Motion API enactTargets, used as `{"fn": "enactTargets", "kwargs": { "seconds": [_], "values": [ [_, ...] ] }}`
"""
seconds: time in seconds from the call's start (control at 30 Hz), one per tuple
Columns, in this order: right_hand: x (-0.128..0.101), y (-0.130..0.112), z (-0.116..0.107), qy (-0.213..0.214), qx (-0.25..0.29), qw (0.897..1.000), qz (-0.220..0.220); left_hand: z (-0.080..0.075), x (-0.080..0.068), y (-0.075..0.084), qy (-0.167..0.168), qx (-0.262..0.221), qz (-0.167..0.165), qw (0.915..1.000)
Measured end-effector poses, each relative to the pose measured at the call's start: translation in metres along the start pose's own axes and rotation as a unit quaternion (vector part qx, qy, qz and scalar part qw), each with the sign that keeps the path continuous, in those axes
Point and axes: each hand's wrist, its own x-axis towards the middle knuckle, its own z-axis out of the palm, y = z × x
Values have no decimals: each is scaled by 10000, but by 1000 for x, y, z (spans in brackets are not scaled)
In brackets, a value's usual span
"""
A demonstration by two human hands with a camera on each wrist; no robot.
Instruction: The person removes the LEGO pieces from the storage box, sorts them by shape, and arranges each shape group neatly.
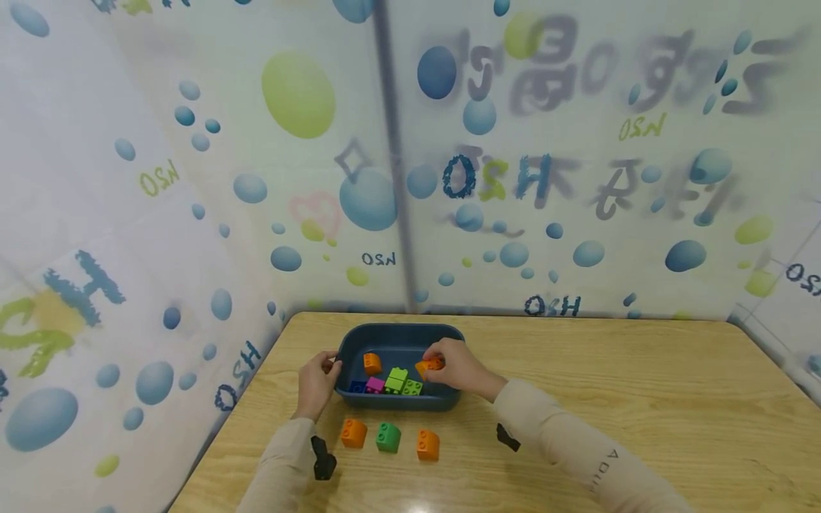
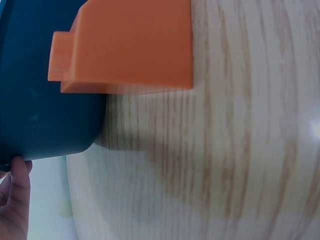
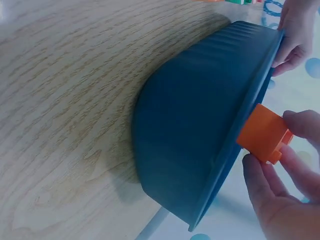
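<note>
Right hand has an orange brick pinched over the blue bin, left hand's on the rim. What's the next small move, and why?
Probably lift the orange brick clear of the blue bin and bring it toward the table in front. The right hand already pinches it above the other bricks, the left hand grips the rim, and three bricks already stand in a row on the table with space beside them.

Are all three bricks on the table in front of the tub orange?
No: in the head view the middle brick is green, between two orange bricks, in front of the blue tub.
</note>
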Motion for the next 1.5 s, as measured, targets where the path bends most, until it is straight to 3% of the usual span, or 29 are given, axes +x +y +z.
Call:
{"fn": "enactTargets", "kwargs": {
  "seconds": [0.57, 0.97, 1.5],
  "values": [
    [-37, -1, -29, -32, 968, 9953, -22, 1, -2, 1, 51, -20, 32, 10000],
    [-70, -4, -33, -443, 1601, 9861, 13, 1, -1, 0, -1, -16, -90, 10000],
    [-94, 13, -7, -1013, 1301, 9863, 76, -2, -1, 2, -15, -50, -60, 10000]
  ]
}}
